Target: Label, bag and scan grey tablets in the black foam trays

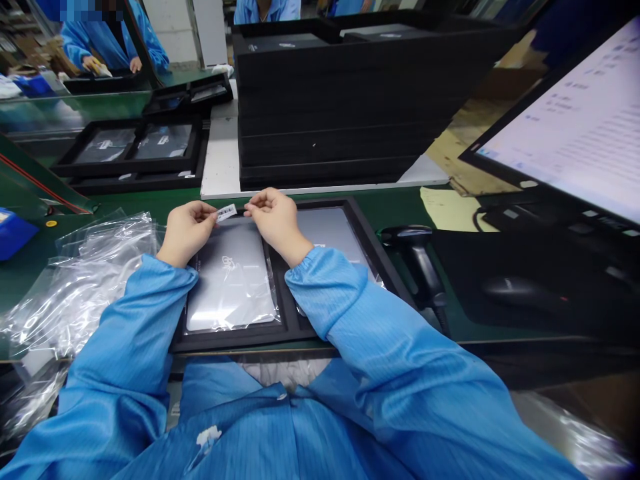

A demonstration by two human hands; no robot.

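Note:
Between thumb and fingers, my left hand pinches a small white barcode label. My right hand is just right of the label, thumb and fingertips pressed together; whatever they hold, if anything, is too small to name. Both hands are over the far end of a silver-grey tablet-like panel in clear film. That panel lies in the left compartment of a black foam tray. A second grey panel is in the right compartment, partly covered by my right hand and sleeve.
Clear plastic bags are piled at the left. A barcode scanner, a mouse and a monitor are at the right. Stacked black trays stand behind, more filled trays back left. Co-workers in blue are beyond.

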